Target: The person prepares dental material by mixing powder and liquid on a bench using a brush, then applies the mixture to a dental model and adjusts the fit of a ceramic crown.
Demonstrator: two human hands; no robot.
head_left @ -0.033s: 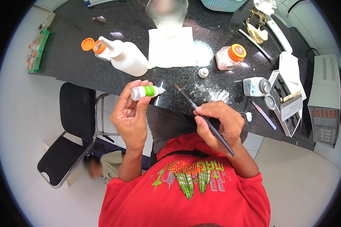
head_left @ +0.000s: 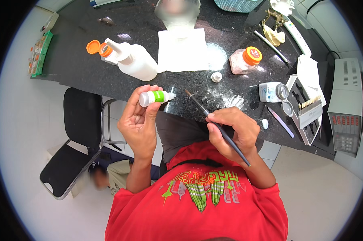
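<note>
My left hand (head_left: 138, 126) grips a small white dropper bottle (head_left: 159, 97) with a green label, tilted sideways so its uncapped nozzle points right. In my right hand (head_left: 235, 130) is a slim dark paintbrush (head_left: 216, 123), held like a pen, its brown bristle tip up and to the left. A gap separates the brush tip from the nozzle. Beyond them on the dark counter stands a small white cap (head_left: 216, 76). White powder (head_left: 233, 100) is smeared on the stone beside the right hand.
A white squeeze bottle (head_left: 138, 63), a white paper towel (head_left: 170, 50) and an orange-lidded jar (head_left: 245, 61) stand across the black counter (head_left: 125, 90). At right are an open clear jar (head_left: 268, 92), a purple pen (head_left: 280, 122) and a shade-guide case (head_left: 309, 134). Black chairs (head_left: 83, 116) and another person (head_left: 119, 176) are left.
</note>
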